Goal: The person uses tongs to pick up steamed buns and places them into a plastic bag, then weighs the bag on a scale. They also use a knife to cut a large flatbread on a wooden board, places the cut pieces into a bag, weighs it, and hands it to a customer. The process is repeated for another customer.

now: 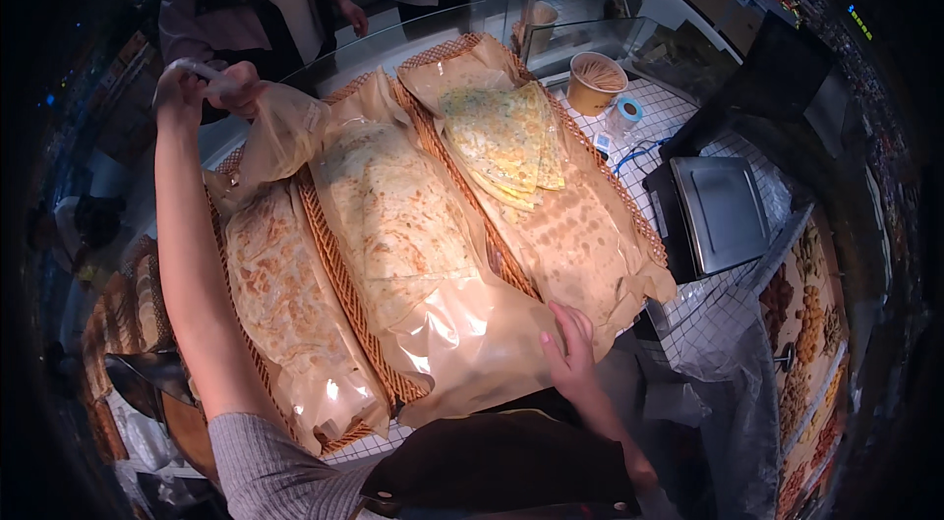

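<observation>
My left hand (179,94) is stretched over the far left of the counter and grips the handles of a thin plastic bag (284,129). Another person's hand (237,89) touches the bag's top beside it. What the bag contains is unclear. Below the bag lies a browned flatbread (284,277) in a paper-lined wicker basket. Larger flatbreads (405,225) fill the middle basket, and folded yellow-green pancakes (505,137) lie in the right one. My right hand (571,347), fingers apart and holding nothing, is at the near edge of the lining paper (501,343).
A person (251,4) stands beyond the glass guard, with another behind. On the right are a paper cup of wooden sticks (597,83), a tape roll (627,112), blue cable (638,153) and a metal-topped scale (721,214). Bread loaves (118,313) lie left; trays of small foods (807,313) stand right.
</observation>
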`<state>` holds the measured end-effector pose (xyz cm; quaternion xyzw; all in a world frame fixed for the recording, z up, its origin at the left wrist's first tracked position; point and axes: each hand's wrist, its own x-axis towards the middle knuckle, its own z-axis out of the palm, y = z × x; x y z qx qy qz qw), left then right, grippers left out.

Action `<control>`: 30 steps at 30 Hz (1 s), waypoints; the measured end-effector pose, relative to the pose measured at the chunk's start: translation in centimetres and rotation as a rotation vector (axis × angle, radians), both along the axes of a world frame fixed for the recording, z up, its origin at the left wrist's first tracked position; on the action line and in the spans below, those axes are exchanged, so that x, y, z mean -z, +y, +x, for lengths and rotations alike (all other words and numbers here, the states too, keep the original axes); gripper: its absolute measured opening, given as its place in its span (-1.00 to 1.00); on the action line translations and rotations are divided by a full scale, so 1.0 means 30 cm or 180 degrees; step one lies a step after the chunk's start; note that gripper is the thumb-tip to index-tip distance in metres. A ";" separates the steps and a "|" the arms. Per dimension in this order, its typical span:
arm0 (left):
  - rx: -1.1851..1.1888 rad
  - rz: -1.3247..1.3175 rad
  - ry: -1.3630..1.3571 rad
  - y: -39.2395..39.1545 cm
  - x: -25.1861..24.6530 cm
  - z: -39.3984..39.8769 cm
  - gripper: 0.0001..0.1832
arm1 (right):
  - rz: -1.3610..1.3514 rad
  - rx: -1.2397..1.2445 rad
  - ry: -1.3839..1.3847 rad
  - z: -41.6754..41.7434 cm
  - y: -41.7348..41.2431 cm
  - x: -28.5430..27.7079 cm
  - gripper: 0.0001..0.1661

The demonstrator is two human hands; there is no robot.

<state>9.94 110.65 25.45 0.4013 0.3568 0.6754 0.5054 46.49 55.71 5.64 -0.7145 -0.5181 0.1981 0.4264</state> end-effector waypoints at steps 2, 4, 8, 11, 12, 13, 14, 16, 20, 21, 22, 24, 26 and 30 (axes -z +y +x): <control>-0.0031 0.0032 -0.0061 0.060 0.068 -0.113 -0.96 | 0.0045 -0.0036 0.0033 -0.001 -0.003 -0.011 -0.47; -0.0462 -0.0181 0.0058 0.021 0.060 -0.242 -0.84 | 0.0163 -0.0184 0.0118 -0.004 -0.005 -0.016 -0.47; -0.0787 -0.0625 0.1057 -0.207 0.100 -0.097 -0.42 | 0.0229 -0.0223 0.0190 0.043 -0.033 -0.021 -0.48; -0.0413 -0.0520 0.1451 -0.458 0.183 -0.008 -0.53 | 0.0310 -0.0290 0.0280 0.089 -0.067 -0.001 -0.54; -0.0224 -0.0564 0.1427 -0.547 0.213 0.012 -0.61 | 0.0306 -0.0383 0.0346 0.112 -0.081 0.003 -0.55; 0.0034 -0.0590 0.1410 -0.639 0.252 0.042 -0.74 | 0.0299 -0.0474 0.0401 0.136 -0.091 0.009 -0.56; 0.0051 -0.0756 0.1472 -0.753 0.278 0.087 -0.81 | 0.0456 -0.0463 0.0278 0.159 -0.101 0.026 -0.63; 0.0186 -0.0948 0.1905 -0.974 0.352 0.136 -0.88 | 0.0404 -0.0748 0.0512 0.216 -0.124 0.036 -0.68; 0.0142 -0.1562 0.1979 -1.341 0.548 0.192 -0.88 | 0.0371 -0.1159 0.0608 0.332 -0.185 0.059 -0.75; 0.0056 -0.1637 0.1898 -1.434 0.588 0.194 -0.87 | 0.0356 -0.1353 0.0592 0.352 -0.186 0.068 -0.76; -0.0096 -0.1676 0.1955 -1.511 0.629 0.213 -0.86 | 0.0317 -0.1423 0.0432 0.379 -0.200 0.080 -0.76; -0.0591 -0.1577 0.1996 -1.654 0.714 0.254 -0.83 | 0.0307 -0.1587 0.0451 0.427 -0.224 0.124 -0.77; -0.1281 -0.1237 0.2078 -1.778 0.809 0.282 -0.81 | 0.0230 -0.1844 0.0496 0.473 -0.234 0.113 -0.78; -0.2268 -0.0934 0.2842 -2.044 0.842 0.374 -0.79 | -0.0258 -0.2137 0.0862 0.527 -0.241 0.179 -0.81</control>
